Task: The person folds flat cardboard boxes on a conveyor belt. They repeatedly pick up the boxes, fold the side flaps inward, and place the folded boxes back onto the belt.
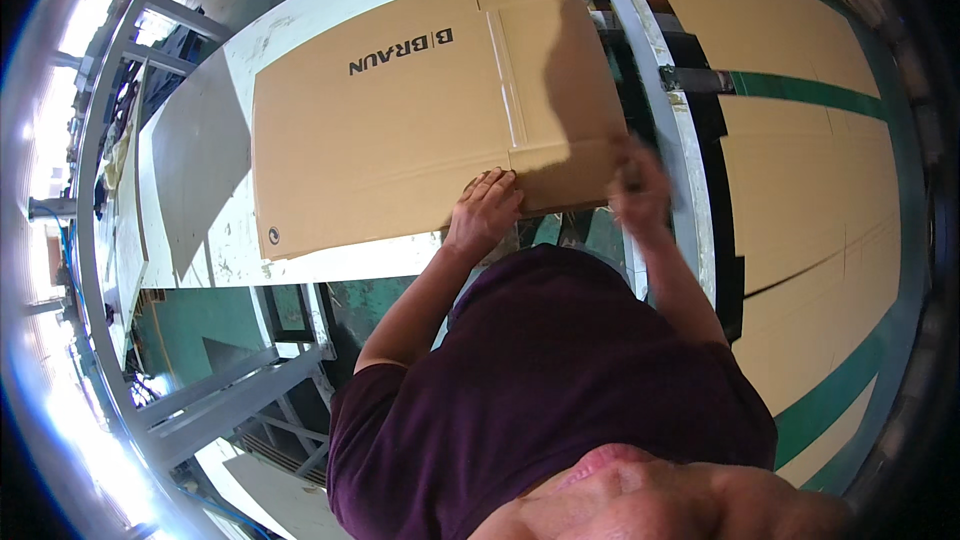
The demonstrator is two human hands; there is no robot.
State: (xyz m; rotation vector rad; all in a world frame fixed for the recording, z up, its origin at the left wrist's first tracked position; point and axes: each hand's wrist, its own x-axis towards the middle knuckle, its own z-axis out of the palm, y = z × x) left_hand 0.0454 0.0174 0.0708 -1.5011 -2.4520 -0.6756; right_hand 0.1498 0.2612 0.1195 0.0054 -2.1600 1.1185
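A flat brown cardboard sheet [390,150], creased like a folded carton, has dark printing and a glossy strip [505,80] running along a seam toward its right end. My left hand [487,208] lies on its near edge, just left of that seam, fingers stretched over the board and holding nothing. At the near right corner is my right hand [640,190], smeared by motion, with its fingers curled. A small dark patch shows among those fingers; I cannot make out what it is.
Under the cardboard is a white, scuffed tabletop [195,180]. A pale metal rail [665,110] runs close along its right side. Beyond that lie large cardboard sheets [810,200] with green bands [810,88]. Metal framing [235,395] stands at the lower left, over a green floor.
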